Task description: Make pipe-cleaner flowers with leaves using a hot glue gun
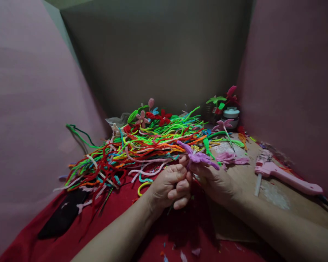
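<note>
My left hand (171, 186) is closed into a fist low in the middle, its fingers curled round the stem below a purple pipe-cleaner flower (198, 156). Right beside it, my right hand (214, 178) pinches the flower's base just under the petals. The flower has a yellow centre and points toward the back. Both hands touch each other over a red cloth (120, 214). What the left fingers enclose is mostly hidden.
A big heap of coloured pipe cleaners (142, 145) lies behind the hands. Finished flowers (158, 117) sit at the back, another purple one (231, 158) to the right. A pink glue gun (282, 176) rests on cardboard (273, 196) at right. A white jar (231, 114) stands in the far corner.
</note>
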Tool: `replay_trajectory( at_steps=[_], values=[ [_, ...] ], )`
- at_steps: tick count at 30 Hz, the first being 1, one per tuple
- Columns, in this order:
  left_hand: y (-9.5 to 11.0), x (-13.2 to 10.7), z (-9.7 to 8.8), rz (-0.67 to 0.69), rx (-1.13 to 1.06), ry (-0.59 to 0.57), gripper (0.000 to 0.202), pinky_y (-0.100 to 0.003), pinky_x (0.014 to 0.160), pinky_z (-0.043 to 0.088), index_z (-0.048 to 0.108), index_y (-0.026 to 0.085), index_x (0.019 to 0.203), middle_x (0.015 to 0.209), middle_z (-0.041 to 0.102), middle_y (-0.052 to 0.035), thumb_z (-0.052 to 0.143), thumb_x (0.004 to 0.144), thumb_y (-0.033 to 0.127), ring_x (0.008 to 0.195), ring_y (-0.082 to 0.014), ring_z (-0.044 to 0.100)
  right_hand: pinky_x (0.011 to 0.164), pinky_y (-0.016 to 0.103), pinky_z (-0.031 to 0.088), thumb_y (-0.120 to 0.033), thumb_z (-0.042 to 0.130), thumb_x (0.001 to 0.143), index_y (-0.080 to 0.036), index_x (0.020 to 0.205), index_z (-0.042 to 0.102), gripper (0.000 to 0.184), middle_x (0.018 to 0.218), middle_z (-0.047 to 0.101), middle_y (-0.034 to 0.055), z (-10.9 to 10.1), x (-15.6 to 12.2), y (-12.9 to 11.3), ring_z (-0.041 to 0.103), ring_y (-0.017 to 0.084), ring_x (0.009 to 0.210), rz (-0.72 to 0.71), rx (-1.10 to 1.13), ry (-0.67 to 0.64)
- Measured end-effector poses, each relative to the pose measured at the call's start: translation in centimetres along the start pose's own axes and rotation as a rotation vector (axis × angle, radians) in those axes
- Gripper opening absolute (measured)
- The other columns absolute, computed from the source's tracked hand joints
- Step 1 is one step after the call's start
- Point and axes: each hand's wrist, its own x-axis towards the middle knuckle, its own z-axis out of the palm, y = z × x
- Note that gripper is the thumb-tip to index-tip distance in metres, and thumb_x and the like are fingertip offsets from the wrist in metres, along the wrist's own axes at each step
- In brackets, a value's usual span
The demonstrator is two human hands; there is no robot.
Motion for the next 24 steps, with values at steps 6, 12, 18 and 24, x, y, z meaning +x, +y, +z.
replay_trajectory(
  at_steps=[6,12,18,24],
  values=[
    [0.1,0.2,-0.3,0.015,0.086,-0.005,0.022,-0.018,0.03,0.042,0.061,0.009,0.076,0.047,0.049,0.0039,0.056,0.083,0.029,0.026,-0.0018,0.032,0.074,0.029,0.045,-0.026,0.072,0.07,-0.021,0.075,0.068,0.008,0.073,0.064,-0.0018,0.3,0.0,-0.4,0.056,0.013,0.07,-0.111,-0.056,-0.003],
    [0.6,0.1,0.1,0.086,0.21,0.036,0.025,-0.022,0.032,0.044,0.06,0.01,0.079,0.051,0.054,0.0012,0.059,0.08,0.035,0.029,-0.0057,0.042,0.061,0.026,0.044,-0.025,0.075,0.066,-0.023,0.071,0.068,0.008,0.065,0.063,-0.0034,1.1,-0.4,-2.0,0.053,0.012,0.061,-0.217,-0.19,0.017],
    [1.4,0.2,0.2,0.137,0.419,0.191,0.019,-0.02,0.04,0.044,0.062,0.011,0.075,0.056,0.057,-0.0009,0.066,0.073,0.029,0.04,-0.0095,0.051,0.064,0.029,0.048,-0.025,0.073,0.068,-0.027,0.076,0.069,0.009,0.077,0.065,-0.0012,0.8,-0.8,-2.0,0.055,0.013,0.065,-0.356,-0.256,0.064],
    [1.7,0.4,1.2,0.238,0.548,0.296,0.014,-0.024,0.066,0.046,0.068,0.013,0.076,0.072,0.066,-0.0048,0.063,0.075,0.026,0.064,-0.0135,0.059,0.083,0.038,0.045,-0.029,0.066,0.075,-0.026,0.081,0.069,0.007,0.095,0.062,0.0049,0.4,-1.7,-2.1,0.053,0.022,0.092,-0.442,-0.528,0.045]
  ],
)
